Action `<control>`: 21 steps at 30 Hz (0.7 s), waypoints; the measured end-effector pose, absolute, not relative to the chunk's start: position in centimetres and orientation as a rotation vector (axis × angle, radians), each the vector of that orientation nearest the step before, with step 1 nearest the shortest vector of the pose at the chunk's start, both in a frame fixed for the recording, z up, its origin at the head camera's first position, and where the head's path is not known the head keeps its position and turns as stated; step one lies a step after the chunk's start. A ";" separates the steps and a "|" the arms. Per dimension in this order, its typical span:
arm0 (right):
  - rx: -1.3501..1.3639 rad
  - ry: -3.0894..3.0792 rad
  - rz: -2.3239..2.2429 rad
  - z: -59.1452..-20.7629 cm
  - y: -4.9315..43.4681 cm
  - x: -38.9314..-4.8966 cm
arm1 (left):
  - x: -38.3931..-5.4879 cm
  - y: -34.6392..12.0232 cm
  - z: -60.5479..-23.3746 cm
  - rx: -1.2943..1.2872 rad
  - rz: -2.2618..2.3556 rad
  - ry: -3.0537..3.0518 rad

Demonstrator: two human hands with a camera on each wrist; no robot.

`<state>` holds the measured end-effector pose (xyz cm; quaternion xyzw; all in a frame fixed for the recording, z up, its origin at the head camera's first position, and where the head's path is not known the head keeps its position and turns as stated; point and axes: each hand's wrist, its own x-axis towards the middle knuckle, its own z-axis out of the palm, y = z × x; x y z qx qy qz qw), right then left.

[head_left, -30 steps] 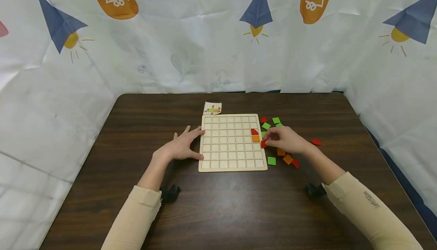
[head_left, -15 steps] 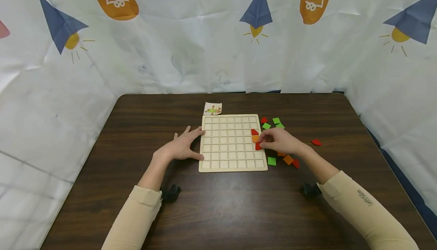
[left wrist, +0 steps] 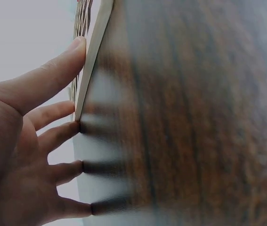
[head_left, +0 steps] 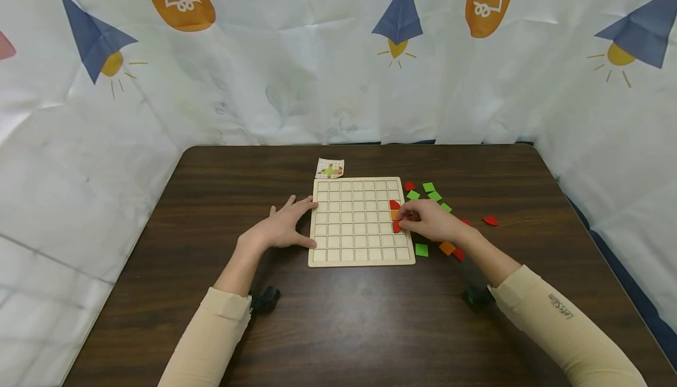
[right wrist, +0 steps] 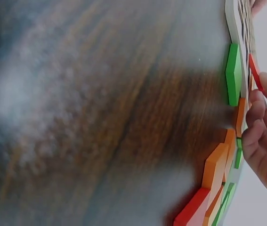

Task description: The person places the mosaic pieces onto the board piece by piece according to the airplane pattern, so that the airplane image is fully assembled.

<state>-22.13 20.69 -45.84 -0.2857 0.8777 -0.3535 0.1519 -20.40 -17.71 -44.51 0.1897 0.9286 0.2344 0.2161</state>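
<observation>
A pale wooden grid board [head_left: 351, 222] lies on the dark table. My left hand [head_left: 277, 228] rests at its left edge with fingers spread, the thumb and fingertips touching the board's rim [left wrist: 93, 56]. Over the right side of the grid, my right hand [head_left: 436, 221] pinches a red tile [head_left: 396, 228] between thumb and fingers. In the right wrist view that red tile [right wrist: 254, 73] stands tilted at the fingertips. Just above it in the head view, an orange tile [head_left: 394, 215] and a red rounded-corner tile [head_left: 394, 204] sit in the grid, the orange one partly hidden by my fingers.
Loose tiles lie right of the board: green ones [head_left: 428, 187], an orange one [head_left: 446, 248] and red ones [head_left: 491, 221], some hidden under my right hand. A small pattern card [head_left: 330, 168] lies behind the board's far left corner. A printed white curtain [head_left: 338, 81] hangs behind the table.
My right hand has moved left from beside the board onto its right side, carrying the red tile to just below the orange one. My left hand has stayed still.
</observation>
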 end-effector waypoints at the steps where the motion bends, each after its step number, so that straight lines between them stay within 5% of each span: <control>1: -0.831 2.530 -1.014 -45.9 20.7 -22.1 | -20.4 -17.7 -44.5 0.527 0.649 2.581; 21: -0.908 2.610 -0.966 -46.3 20.5 -22.1 | -20.7 -17.6 -44.7 0.622 0.590 2.752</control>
